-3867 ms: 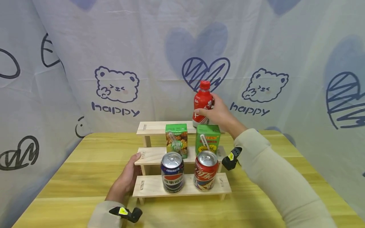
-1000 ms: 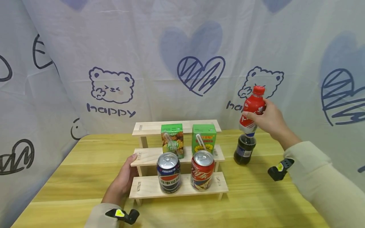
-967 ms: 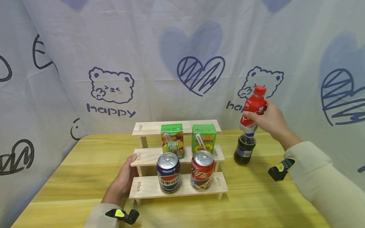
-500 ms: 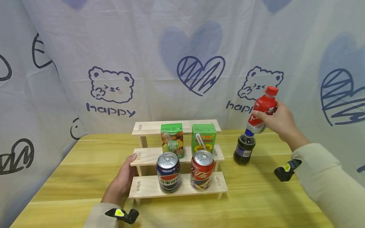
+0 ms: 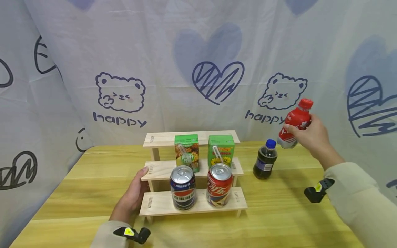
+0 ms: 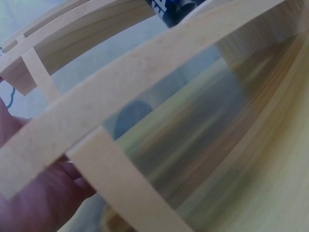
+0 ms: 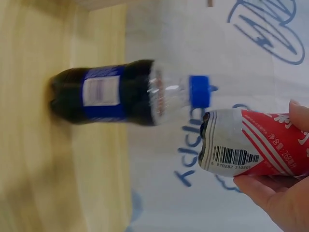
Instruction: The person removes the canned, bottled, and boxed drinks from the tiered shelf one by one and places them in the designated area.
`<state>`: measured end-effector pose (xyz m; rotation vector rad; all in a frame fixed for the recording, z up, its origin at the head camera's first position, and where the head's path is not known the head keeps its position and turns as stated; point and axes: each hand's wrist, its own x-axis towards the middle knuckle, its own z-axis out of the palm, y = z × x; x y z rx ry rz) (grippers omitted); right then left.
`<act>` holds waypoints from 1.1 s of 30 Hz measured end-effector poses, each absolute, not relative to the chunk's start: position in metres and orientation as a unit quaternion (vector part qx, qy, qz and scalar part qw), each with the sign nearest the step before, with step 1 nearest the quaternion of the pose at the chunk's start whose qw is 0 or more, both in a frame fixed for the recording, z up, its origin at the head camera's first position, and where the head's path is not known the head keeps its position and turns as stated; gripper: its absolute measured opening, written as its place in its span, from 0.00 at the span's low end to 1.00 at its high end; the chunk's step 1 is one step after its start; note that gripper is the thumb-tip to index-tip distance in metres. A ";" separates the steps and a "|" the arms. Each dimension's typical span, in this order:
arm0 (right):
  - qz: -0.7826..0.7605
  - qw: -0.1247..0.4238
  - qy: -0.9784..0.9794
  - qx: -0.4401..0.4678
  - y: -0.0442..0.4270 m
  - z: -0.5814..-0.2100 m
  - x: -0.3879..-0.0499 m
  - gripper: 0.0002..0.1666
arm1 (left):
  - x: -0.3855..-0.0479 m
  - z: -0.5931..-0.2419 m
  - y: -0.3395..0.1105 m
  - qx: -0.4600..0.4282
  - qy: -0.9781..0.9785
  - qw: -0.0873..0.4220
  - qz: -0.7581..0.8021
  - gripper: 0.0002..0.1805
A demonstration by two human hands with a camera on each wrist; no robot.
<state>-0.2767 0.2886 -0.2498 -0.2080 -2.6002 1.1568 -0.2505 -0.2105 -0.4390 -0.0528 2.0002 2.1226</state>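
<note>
The right hand [image 5: 314,137] is gripping a red bottle [image 5: 296,120], kinda tilted in midair just beside the soda bottle [image 5: 265,162] that's standing on the counter [image 5: 279,217], while the left hand [image 5: 134,193] is holding onto the wooden shelf's [image 5: 161,203] left end.

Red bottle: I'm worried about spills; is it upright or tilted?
Tilted: in the head view, the red bottle leans in the right hand, its cap right of its base.
</note>
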 end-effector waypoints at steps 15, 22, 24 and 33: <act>0.382 0.145 -0.902 -0.141 0.320 -0.314 -0.261 0.49 | -0.247 -0.435 -0.209 -0.008 0.686 0.119 0.718 0.42; 0.382 0.136 -0.901 -0.156 0.324 -0.344 -0.262 0.50 | -0.240 -0.424 -0.209 0.023 0.704 0.115 0.701 0.46; 0.382 0.132 -0.901 -0.160 0.326 -0.352 -0.262 0.52 | -0.243 -0.428 -0.210 0.017 0.701 0.116 0.704 0.45; 0.400 0.141 -0.890 -0.166 0.324 -0.373 -0.268 0.53 | -0.258 -0.450 -0.215 -0.017 0.693 0.105 0.713 0.40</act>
